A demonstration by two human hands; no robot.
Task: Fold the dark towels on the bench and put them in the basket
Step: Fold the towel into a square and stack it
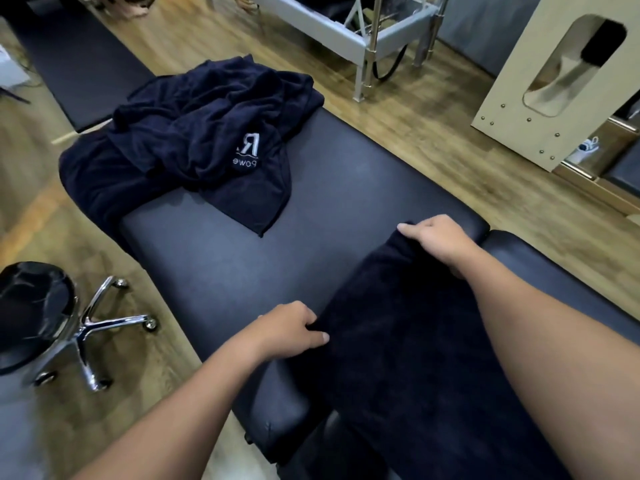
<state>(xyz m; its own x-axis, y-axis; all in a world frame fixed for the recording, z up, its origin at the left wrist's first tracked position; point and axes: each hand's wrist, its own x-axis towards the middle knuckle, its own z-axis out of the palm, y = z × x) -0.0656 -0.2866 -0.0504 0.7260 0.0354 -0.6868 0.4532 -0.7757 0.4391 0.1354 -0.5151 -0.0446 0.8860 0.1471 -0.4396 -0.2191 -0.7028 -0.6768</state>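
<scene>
hands grip one dark towel (398,341) at lower right: left hand (294,329) pinches its edge, right hand (438,239) its far corner; towel heap (204,133) on counter (214,258), upper left.

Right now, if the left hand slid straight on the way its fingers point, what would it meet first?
The left hand already pinches the dark folded towel; its fingers point into that towel, so it would likely only push cloth.

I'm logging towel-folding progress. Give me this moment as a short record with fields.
left hand: grips near corner of towel
right hand: grips far corner of same towel
towel: spread on bench, partly hanging off the near end
pile: unfolded dark towels at far end of bench
basket: not in view
stool: on floor, left of bench
</scene>
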